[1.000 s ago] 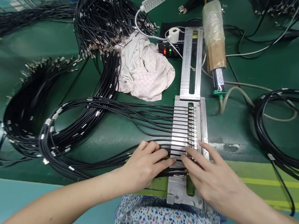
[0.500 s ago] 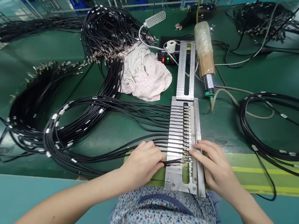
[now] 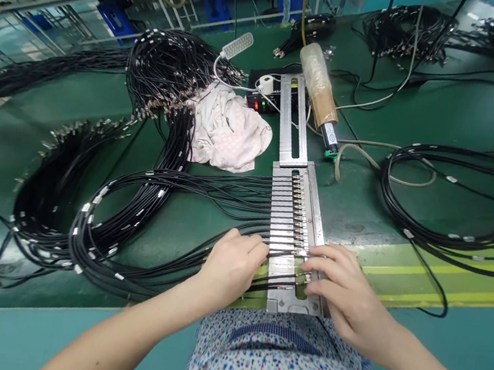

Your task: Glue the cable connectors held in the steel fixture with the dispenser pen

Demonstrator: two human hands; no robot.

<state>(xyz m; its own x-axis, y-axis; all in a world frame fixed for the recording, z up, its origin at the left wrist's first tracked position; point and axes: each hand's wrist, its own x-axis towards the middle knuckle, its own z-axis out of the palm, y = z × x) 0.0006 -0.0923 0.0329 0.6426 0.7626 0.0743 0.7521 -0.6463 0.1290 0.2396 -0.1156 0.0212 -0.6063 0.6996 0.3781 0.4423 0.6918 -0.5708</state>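
A metal fixture plate lies on the bench in front of me, with a row of black cables laid side by side across its slots. Their small metal connectors line up along the fixture's right side. My left hand is closed around black cables at the fixture's lower left edge; its fingertips are partly hidden. On the other side, my right hand has its fingers apart, the tips at the lowest cable ends and the metal edge. Below the held cable, more cable ends cross the plate loosely.
Coiled black cables spread over the left of the bench, and another coil lies right. A pinkish cloth, a black box with lit displays, a small lamp and a wrapped dispenser syringe stand beyond the fixture.
The view has shifted slightly. My left hand has moved up along the fixture to a different cable, leaving loose ends below. My right thumb has spread away from the fingers.
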